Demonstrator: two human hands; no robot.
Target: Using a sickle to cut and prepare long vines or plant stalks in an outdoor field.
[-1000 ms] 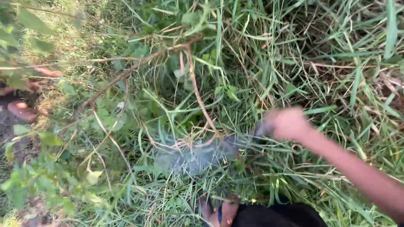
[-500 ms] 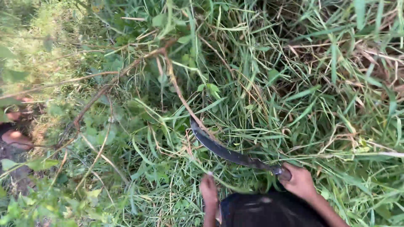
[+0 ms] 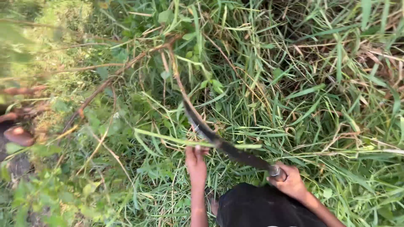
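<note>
Item: curved sickle (image 3: 227,147), dark blade, pale metal ferrule at the handle end. It is lying slantwise across the near middle of the scene, tip pointing far-left into the grass, handle near-right.

Right hand (image 3: 290,181): clenching around the sickle's handle, fingers wrapped fully, at the near right, just above a dark garment (image 3: 261,208) covering the person's lap or knee.

Left hand (image 3: 196,162): reaching up from the near edge, fingertips touching a long green grass blade (image 3: 176,138) that is running left to right across the sickle's blade. Whether the fingers are pinching it or only pressing against it, cannot tell.

Surroundings: tall green grass (image 3: 303,96), mixed with dry straw-coloured stalks, is filling the far and right of the scene. A thin reddish-brown woody stem (image 3: 126,67) is arching from the far middle down to the left, with one branch dropping toward the sickle's tip. Broad-leaved weeds (image 3: 63,189) are crowding the near left, blurred. A brownish rounded object (image 3: 17,135) is sitting at the left edge; too blurred to identify.
</note>
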